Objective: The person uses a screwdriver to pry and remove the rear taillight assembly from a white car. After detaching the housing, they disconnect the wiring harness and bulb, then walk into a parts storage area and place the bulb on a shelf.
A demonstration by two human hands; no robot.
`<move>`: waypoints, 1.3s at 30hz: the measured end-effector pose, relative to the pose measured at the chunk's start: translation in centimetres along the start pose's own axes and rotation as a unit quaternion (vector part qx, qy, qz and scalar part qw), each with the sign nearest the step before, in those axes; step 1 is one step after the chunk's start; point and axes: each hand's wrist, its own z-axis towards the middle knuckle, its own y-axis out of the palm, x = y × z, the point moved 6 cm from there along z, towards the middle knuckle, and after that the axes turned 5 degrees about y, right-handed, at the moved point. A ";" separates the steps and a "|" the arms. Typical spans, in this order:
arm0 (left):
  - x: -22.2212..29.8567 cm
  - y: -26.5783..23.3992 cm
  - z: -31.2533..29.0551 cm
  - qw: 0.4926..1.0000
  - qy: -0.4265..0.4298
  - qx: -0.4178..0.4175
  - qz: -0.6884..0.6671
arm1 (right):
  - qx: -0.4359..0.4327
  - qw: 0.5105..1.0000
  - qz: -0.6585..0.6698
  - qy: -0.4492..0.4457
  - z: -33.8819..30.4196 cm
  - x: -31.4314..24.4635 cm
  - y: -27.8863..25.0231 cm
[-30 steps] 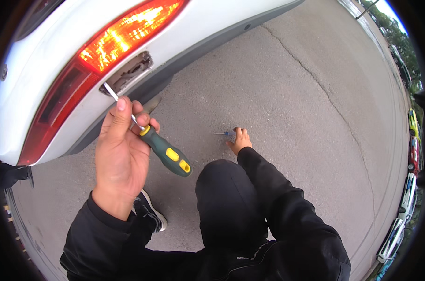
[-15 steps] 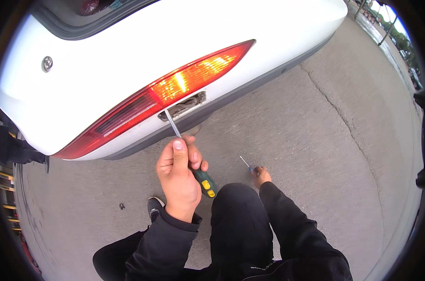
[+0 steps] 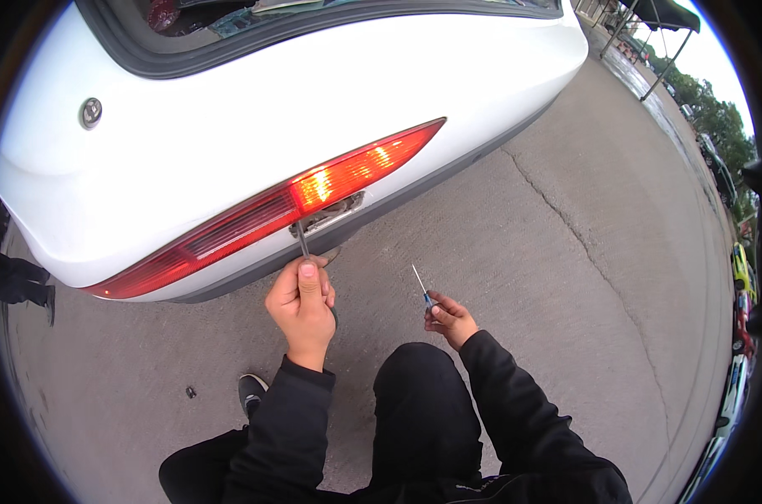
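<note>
Right hand (image 3: 457,322) pinches small blue-handled screwdriver (image 3: 426,296), long axis forward, tip slightly left; second ago, straight left. Left hand (image 3: 301,311) grips larger screwdriver (image 3: 304,239), pointing forward, tip at opening (image 3: 335,212) below car's tail light (image 3: 272,214).

Rough grey paved ground (image 3: 482,244), split by a long dark crack (image 3: 566,223).
The crack runs from far to near on the right; at near left, a small dark lump (image 3: 191,392) lies left of a dark, pale-edged shoe (image 3: 250,389).
</note>
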 end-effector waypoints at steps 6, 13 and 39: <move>-2.5 1.6 -5.1 0.998 -0.056 -0.005 -0.015 | -0.135 0.959 0.107 -0.226 -5.7 -16.1 11.0; 1.6 3.5 -5.8 0.978 -0.040 0.072 -0.189 | -0.068 0.935 0.099 -0.332 -10.0 -29.1 21.6; 10.3 7.8 -1.4 0.951 -0.098 0.032 -0.292 | 0.045 0.933 0.246 -0.258 -9.7 -28.4 23.9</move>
